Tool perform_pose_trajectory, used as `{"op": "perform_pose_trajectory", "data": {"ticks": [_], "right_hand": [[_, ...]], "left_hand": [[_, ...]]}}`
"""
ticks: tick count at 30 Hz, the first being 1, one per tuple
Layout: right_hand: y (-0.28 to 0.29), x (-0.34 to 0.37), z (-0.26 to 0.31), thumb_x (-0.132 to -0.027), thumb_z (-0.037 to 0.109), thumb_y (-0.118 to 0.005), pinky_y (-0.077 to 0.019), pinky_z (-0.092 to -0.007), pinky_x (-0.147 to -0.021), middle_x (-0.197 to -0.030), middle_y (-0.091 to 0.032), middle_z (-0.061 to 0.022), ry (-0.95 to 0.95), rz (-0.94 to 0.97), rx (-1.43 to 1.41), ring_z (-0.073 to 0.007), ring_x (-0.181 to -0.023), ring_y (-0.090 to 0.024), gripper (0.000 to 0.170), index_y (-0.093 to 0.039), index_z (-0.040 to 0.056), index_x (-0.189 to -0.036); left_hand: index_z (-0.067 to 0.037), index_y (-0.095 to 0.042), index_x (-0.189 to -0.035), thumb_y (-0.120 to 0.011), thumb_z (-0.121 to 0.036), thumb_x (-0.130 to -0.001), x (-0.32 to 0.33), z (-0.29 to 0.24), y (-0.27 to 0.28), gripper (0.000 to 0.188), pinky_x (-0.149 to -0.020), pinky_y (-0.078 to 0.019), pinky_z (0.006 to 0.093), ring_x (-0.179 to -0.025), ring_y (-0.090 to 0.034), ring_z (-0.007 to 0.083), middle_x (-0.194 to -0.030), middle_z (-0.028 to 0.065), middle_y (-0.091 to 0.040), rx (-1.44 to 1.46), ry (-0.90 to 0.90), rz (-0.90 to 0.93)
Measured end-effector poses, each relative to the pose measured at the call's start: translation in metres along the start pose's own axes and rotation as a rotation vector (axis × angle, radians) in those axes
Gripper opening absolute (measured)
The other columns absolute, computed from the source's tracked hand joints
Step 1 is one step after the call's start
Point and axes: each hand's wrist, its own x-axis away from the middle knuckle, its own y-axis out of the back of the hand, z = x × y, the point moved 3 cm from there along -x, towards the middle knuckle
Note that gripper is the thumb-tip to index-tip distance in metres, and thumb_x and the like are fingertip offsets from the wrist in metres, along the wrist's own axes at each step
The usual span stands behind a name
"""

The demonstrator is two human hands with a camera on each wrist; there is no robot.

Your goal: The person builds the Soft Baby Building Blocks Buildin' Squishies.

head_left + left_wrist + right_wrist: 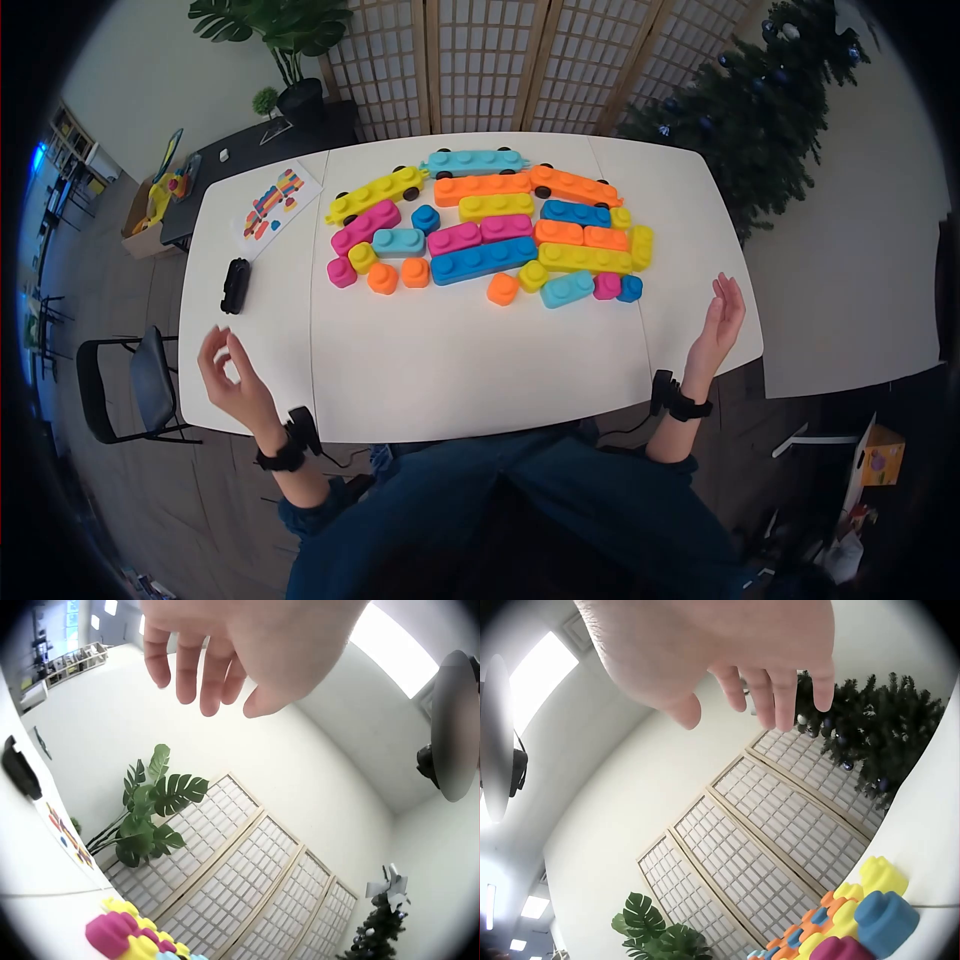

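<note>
My left hand (238,380) is raised over the table's front left, fingers loosely bent and holding nothing. On the other side, my right hand (715,330) hovers near the right edge, palm turned inward, fingers relaxed. Both hands are apart from the toy blocks in the middle. At the back of the blocks stand a yellow wheeled base (378,195), a light blue one (475,163) and an orange one (575,186). Before them lie long and short studded blocks, among them a long blue block (484,262) and a single orange block (503,290). A small blue block (885,922) sits nearest my right hand.
A picture sheet (275,208) of coloured blocks and a black case (235,286) lie on the table's left. Around the white table (450,385) are a folding chair (150,380), a potted plant (300,95), a lattice screen (480,70) and a decorated tree (760,110).
</note>
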Motion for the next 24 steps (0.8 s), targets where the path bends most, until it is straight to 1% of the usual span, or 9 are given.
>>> {"op": "perform_pose_trajectory", "data": {"ticks": [2, 4, 5, 9, 12, 14, 15, 17, 24], "right_hand": [[-0.002, 0.005, 0.007, -0.108, 0.017, -0.05, -0.0362, -0.0393, -0.116, -0.146, -0.053, -0.0167, 0.016, 0.004, 0.011, -0.0267, -0.134, -0.052, 0.041, -0.045, 0.0006, -0.145], [-0.002, 0.006, 0.01, -0.105, 0.013, -0.053, -0.0342, -0.0408, -0.118, -0.147, -0.051, -0.0189, -0.007, 0.002, -0.004, -0.0285, -0.137, -0.049, 0.043, -0.043, -0.0015, -0.145], [-0.001, 0.006, 0.009, -0.105, 0.013, -0.053, -0.0342, -0.0408, -0.118, -0.147, -0.051, -0.0189, -0.003, -0.001, -0.005, -0.0285, -0.137, -0.049, 0.043, -0.043, -0.0015, -0.145], [-0.002, 0.005, 0.004, -0.104, 0.011, -0.054, -0.0356, -0.0401, -0.116, -0.146, -0.052, -0.0183, -0.022, -0.009, -0.034, -0.0276, -0.135, -0.05, 0.043, -0.044, -0.0011, -0.144], [-0.012, 0.005, 0.005, -0.103, 0.009, -0.055, -0.0374, -0.039, -0.114, -0.144, -0.053, -0.0175, -0.019, 0.01, -0.059, -0.0263, -0.133, -0.052, 0.043, -0.045, -0.0004, -0.143], [-0.021, 0.005, 0.008, -0.102, 0.008, -0.056, -0.0382, -0.0384, -0.113, -0.144, -0.054, -0.0171, -0.007, 0.026, -0.064, -0.0256, -0.132, -0.053, 0.043, -0.046, 0.0, -0.143], [-0.026, 0.005, 0.01, -0.103, 0.007, -0.055, -0.0384, -0.0388, -0.113, -0.143, -0.055, -0.0174, -0.005, 0.036, -0.062, -0.026, -0.131, -0.053, 0.042, -0.046, -0.0005, -0.143], [-0.034, 0.006, 0.013, -0.103, 0.005, -0.054, -0.0385, -0.0391, -0.114, -0.142, -0.055, -0.0177, 0.0, 0.049, -0.058, -0.0263, -0.131, -0.054, 0.041, -0.045, -0.0009, -0.143], [-0.039, 0.012, 0.007, -0.102, 0.004, -0.054, -0.0387, -0.0388, -0.113, -0.142, -0.055, -0.018, -0.046, 0.058, -0.076, -0.0263, -0.131, -0.054, 0.041, -0.045, -0.001, -0.143]], "left_hand": [[0.0, -0.064, -0.121, -0.064, -0.012, -0.101, 0.02, -0.002, 0.009, 0.023, -0.084, -0.0482, 0.0309, -0.1, -0.064, 0.0164, -0.112, 0.0083, -0.069, 0.001, 0.013, -0.044], [0.001, -0.063, -0.12, -0.061, -0.01, -0.103, 0.037, 0.004, 0.014, 0.021, -0.087, -0.0484, 0.0301, -0.102, -0.065, 0.0176, -0.114, 0.0091, -0.068, 0.094, 0.095, -0.084], [0.003, -0.062, -0.119, -0.059, -0.011, -0.104, 0.039, 0.009, 0.018, 0.021, -0.09, -0.0486, 0.0311, -0.105, -0.065, 0.0188, -0.115, 0.0101, -0.066, 0.125, 0.081, -0.079], [0.004, -0.061, -0.12, -0.059, -0.011, -0.104, 0.039, 0.014, 0.021, 0.022, -0.091, -0.049, 0.0318, -0.106, -0.065, 0.019, -0.115, 0.011, -0.066, 0.154, 0.135, -0.127], [0.004, -0.061, -0.121, -0.058, -0.01, -0.104, 0.037, 0.011, 0.007, 0.022, -0.09, -0.0489, 0.0309, -0.106, -0.066, 0.0187, -0.115, 0.0111, -0.066, 0.18, 0.142, -0.12], [0.003, -0.061, -0.12, -0.058, -0.01, -0.104, 0.035, -0.002, -0.015, 0.021, -0.089, -0.0488, 0.0305, -0.105, -0.066, 0.0185, -0.115, 0.0107, -0.066, 0.287, 0.232, -0.008], [0.003, -0.061, -0.12, -0.058, -0.01, -0.104, 0.034, -0.007, -0.022, 0.021, -0.089, -0.0488, 0.0305, -0.105, -0.066, 0.0185, -0.115, 0.0107, -0.066, 0.285, 0.235, -0.012], [0.003, -0.062, -0.118, -0.058, -0.01, -0.103, 0.035, -0.018, -0.037, 0.02, -0.088, -0.0487, 0.031, -0.105, -0.066, 0.0187, -0.114, 0.0101, -0.066, 0.287, 0.162, 0.065], [0.003, -0.063, -0.116, -0.059, -0.012, -0.103, 0.039, -0.014, -0.044, 0.02, -0.087, -0.0493, 0.0317, -0.105, -0.067, 0.0195, -0.114, 0.0103, -0.067, 0.272, 0.165, 0.099]]}}
